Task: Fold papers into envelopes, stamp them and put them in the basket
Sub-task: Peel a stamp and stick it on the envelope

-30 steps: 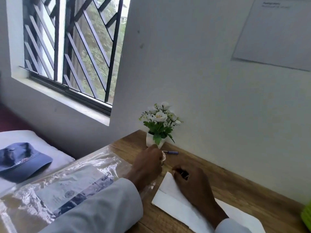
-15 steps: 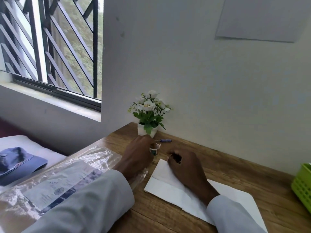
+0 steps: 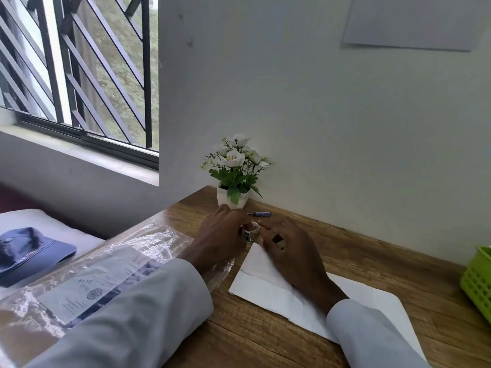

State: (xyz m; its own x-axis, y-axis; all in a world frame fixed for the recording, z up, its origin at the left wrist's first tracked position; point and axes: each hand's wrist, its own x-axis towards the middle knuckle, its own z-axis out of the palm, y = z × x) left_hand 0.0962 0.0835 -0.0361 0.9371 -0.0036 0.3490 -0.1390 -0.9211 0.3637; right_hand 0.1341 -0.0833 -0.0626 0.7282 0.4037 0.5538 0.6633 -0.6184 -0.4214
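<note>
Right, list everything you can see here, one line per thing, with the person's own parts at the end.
envelope: one, white, flat on the desk under the right hand.
roll of stamps: one, small, white with green print, between the two hands at the envelope's far corner.
basket: one, lime green, right edge of the desk, partly out of frame.
pen: one, blue, by the wall behind the hands.
flower pot: one, white pot with white blooms, back of the desk.
plastic sleeve: one, clear, with printed papers inside, left of the desk.
cap: one, blue, on a white cushion at far left.
desk: one, brown wood.
left hand: holds the roll.
right hand: rests on the envelope, fingers at the roll.
</note>
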